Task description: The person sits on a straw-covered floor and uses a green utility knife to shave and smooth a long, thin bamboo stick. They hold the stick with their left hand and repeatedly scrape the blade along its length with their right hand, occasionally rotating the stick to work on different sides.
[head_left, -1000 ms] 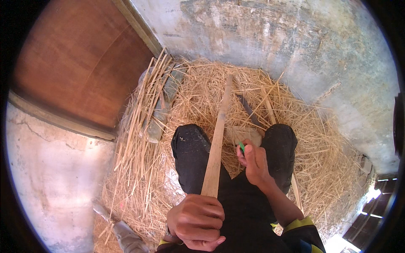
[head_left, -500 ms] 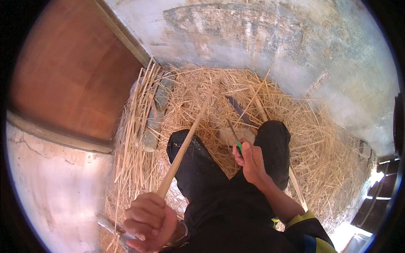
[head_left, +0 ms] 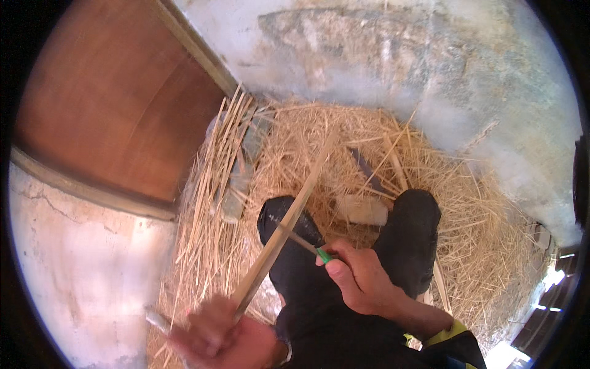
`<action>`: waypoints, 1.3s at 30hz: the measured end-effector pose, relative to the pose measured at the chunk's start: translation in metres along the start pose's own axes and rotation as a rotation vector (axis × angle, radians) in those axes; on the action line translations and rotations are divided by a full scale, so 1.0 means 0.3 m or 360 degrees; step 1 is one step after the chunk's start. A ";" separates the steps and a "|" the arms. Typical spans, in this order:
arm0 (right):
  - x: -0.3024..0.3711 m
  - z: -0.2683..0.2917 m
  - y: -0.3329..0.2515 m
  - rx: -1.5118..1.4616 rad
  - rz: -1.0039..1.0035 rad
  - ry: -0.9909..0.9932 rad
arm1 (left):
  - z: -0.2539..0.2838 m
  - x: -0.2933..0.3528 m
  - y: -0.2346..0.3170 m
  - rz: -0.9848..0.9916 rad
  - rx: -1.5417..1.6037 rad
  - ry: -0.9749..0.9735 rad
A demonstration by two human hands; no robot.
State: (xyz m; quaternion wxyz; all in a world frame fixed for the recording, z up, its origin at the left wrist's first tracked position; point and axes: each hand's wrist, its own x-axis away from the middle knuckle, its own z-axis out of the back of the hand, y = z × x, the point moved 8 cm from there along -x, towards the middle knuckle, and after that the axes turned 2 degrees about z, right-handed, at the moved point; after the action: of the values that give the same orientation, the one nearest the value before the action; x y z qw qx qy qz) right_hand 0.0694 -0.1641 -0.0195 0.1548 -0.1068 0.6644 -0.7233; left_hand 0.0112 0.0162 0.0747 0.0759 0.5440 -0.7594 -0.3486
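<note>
My left hand (head_left: 224,338), slightly blurred, is closed round the near end of a long pale strip of bamboo or wood (head_left: 264,263). The strip slants away up and to the right, over my left knee. In my right hand (head_left: 365,280) is a knife (head_left: 323,254) with a green handle, its thin dark blade pointing left. The blade crosses the strip near its middle and seems to meet its edge; exact contact is hard to make out.
Thin straw-like shavings (head_left: 485,246) cover the floor around my legs. Between my knees lie a pale block (head_left: 362,209) and a dark flat piece (head_left: 364,167). A bundle of long strips (head_left: 209,163) leans left, below a brown panel (head_left: 117,104). A stained wall (head_left: 393,61) stands ahead.
My right hand has brought the knife left and nearer, from apart from the strip to across it. The left hand has turned, tilting the strip. The whole view has shifted slightly.
</note>
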 end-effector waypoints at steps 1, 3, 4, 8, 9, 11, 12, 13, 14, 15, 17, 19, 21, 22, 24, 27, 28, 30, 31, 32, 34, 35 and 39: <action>-0.018 -0.008 -0.013 0.0055 0.0126 -0.0010 | 0.033 0.004 -0.051 0.0019 -0.0104 0.0055; -0.037 -0.026 -0.020 0.0201 0.0189 -0.0100 | -0.017 0.007 -0.123 0.0132 -0.0064 -0.0560; -0.051 -0.040 -0.031 0.0274 0.0245 -0.0157 | -0.035 0.007 -0.108 0.0121 -0.0065 -0.0790; -0.058 -0.102 -0.062 0.0371 0.0188 -0.0285 | -0.016 -0.010 -0.085 -0.0024 -0.0227 -0.0664; -0.047 -0.113 -0.080 0.0358 0.0176 -0.0304 | -0.007 -0.023 -0.077 -0.0170 -0.0355 -0.0568; -0.054 -0.135 -0.082 0.0393 0.0155 -0.0343 | 0.006 -0.050 -0.049 -0.0462 -0.0683 -0.0525; -0.061 -0.141 -0.081 0.0423 0.0123 -0.0357 | -0.002 -0.055 -0.050 -0.0460 -0.0750 -0.0522; -0.073 -0.143 -0.084 0.0453 0.0091 -0.0369 | -0.022 -0.060 -0.055 -0.0457 -0.0815 -0.0520; -0.078 -0.147 -0.083 0.0482 0.0059 -0.0379 | -0.031 -0.064 -0.056 -0.0452 -0.0879 -0.0521; -0.081 -0.153 -0.107 0.0442 0.0164 -0.0360 | -0.029 -0.068 -0.056 -0.0421 -0.0847 -0.0568; -0.081 -0.165 -0.155 0.0360 0.0370 -0.0314 | -0.029 -0.069 -0.058 -0.0436 -0.0797 -0.0605; -0.078 -0.172 -0.143 0.0488 0.0399 -0.0240 | -0.021 -0.062 -0.067 -0.0414 -0.0781 -0.0630; -0.083 -0.164 -0.099 0.0694 0.0309 -0.0156 | -0.021 -0.052 -0.077 -0.0397 -0.0766 -0.0615; -0.090 -0.156 -0.061 0.0834 0.0206 -0.0111 | -0.020 -0.048 -0.082 -0.0352 -0.0775 -0.0603; -0.105 -0.138 0.010 0.0988 0.0111 -0.0008 | -0.014 -0.044 -0.083 -0.0257 -0.0798 -0.0571; -0.118 -0.087 0.043 0.0999 0.0212 0.0146 | -0.034 -0.022 -0.086 -0.0290 -0.0691 -0.0623; -0.108 -0.095 0.004 0.0912 0.0288 0.0106 | -0.045 -0.010 -0.087 -0.0285 -0.0683 -0.0672; -0.085 -0.110 -0.078 0.0730 0.0436 0.0040 | -0.065 0.004 -0.099 -0.0242 -0.0664 -0.0679; -0.091 -0.103 -0.058 0.0795 0.0424 0.0105 | -0.072 0.010 -0.103 -0.0218 -0.0655 -0.0689; -0.096 -0.094 -0.029 0.0867 0.0374 0.0120 | -0.068 0.013 -0.109 -0.0202 -0.0673 -0.0714; -0.113 -0.069 -0.002 0.1020 0.0317 0.0125 | -0.056 0.005 -0.110 -0.0212 -0.0694 -0.0735; -0.115 -0.071 -0.011 0.0984 0.0304 0.0091 | -0.059 -0.003 -0.103 -0.0224 -0.0629 -0.0706; -0.098 -0.098 -0.030 0.0838 0.0287 0.0042 | -0.068 -0.001 -0.101 -0.0201 -0.0515 -0.0642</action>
State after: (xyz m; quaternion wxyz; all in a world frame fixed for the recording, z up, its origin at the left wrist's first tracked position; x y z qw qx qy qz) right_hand 0.0852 -0.1254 -0.0119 0.2324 0.0062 0.4623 -0.8557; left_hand 0.0449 0.0022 0.0714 -0.0129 0.4905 -0.6582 -0.5710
